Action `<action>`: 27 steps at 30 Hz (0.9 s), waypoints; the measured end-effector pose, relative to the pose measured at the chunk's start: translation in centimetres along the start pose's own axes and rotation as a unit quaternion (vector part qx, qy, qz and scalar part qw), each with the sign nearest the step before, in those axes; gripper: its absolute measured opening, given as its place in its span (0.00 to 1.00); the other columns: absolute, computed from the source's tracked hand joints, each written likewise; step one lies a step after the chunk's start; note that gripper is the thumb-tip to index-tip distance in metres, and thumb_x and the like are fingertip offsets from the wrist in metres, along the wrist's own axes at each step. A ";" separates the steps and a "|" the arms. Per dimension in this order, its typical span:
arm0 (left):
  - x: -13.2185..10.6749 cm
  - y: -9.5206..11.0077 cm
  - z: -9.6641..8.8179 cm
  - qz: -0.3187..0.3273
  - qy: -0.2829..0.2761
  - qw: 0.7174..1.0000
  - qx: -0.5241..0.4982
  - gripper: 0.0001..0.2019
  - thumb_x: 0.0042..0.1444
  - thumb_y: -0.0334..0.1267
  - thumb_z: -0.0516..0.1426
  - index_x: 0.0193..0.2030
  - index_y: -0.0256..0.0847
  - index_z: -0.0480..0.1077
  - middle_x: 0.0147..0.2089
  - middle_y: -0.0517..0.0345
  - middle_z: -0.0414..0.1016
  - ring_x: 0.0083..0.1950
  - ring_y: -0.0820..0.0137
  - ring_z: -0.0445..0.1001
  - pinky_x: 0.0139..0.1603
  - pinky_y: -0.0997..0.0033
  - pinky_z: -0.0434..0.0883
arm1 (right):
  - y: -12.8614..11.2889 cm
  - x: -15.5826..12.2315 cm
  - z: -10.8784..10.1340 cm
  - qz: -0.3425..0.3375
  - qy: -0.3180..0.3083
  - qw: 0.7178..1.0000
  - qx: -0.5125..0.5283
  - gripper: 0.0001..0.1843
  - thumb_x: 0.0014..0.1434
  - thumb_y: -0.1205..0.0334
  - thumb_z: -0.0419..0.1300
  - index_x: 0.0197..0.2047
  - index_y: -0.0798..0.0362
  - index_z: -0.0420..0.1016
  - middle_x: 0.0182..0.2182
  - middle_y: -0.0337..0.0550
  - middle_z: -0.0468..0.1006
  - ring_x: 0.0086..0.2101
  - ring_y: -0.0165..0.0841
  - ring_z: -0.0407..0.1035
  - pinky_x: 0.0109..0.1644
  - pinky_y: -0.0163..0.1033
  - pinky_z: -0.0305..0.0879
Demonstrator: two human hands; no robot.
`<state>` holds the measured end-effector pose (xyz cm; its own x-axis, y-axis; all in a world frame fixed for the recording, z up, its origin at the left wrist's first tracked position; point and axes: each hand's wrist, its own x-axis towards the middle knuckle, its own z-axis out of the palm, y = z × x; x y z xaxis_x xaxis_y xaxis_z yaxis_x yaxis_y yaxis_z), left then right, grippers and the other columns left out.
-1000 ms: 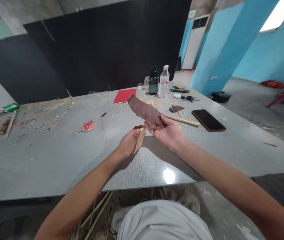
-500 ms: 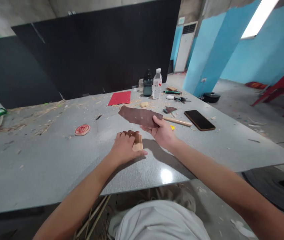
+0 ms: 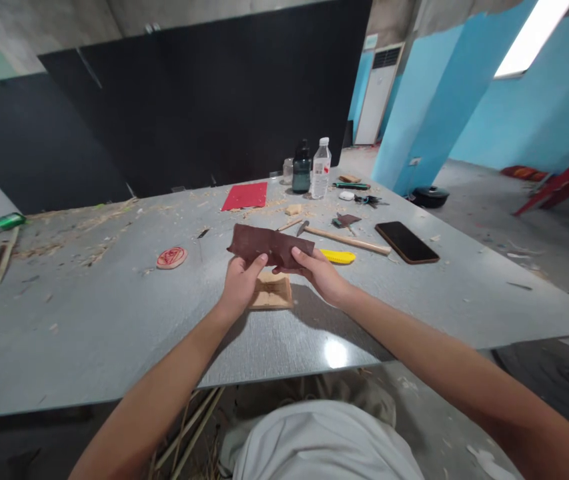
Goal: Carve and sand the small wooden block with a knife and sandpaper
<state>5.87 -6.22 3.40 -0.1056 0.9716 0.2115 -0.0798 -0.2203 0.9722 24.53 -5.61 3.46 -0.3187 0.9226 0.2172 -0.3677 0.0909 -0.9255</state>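
A dark brown sheet of sandpaper (image 3: 269,244) is held up over the table between both hands. My left hand (image 3: 239,283) pinches its lower left part, thumb on the near face. On the right end, my right hand (image 3: 325,275) grips it the same way, fingers behind. Just below the sheet a carved wooden block (image 3: 275,292) lies on the table, its upper edge partly covered by the sheet and my left hand. A yellow utility knife (image 3: 339,257) lies right behind my right hand.
A hammer (image 3: 347,240) and a phone (image 3: 407,242) lie to the right. Farther back stand a dark bottle (image 3: 301,170) and a clear water bottle (image 3: 321,172), with a red sheet (image 3: 245,196) left of them. A round wooden piece with red marks (image 3: 171,257) lies left; shavings are scattered about.
My left hand has let go of the wooden block, which now lies on the table, and has taken hold of the sandpaper. The sandpaper has come lower and nearer.
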 end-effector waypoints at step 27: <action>1.9 0.0 -0.8 -0.090 0.073 0.975 -0.190 0.14 0.44 0.41 0.69 0.32 0.40 0.69 0.29 0.64 0.74 0.28 0.77 0.70 0.32 0.75 0.67 | 0.4 0.9 -1.3 -0.008 0.124 0.992 -0.032 0.21 0.50 0.53 0.79 0.48 0.46 0.85 0.44 0.46 0.86 0.42 0.39 0.79 0.54 0.51 0.76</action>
<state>4.91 -4.43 3.69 -0.1943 0.9809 -0.0032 -0.4692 -0.0900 0.8785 25.21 -4.27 2.93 -0.0850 0.9840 0.1566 -0.3123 0.1229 -0.9420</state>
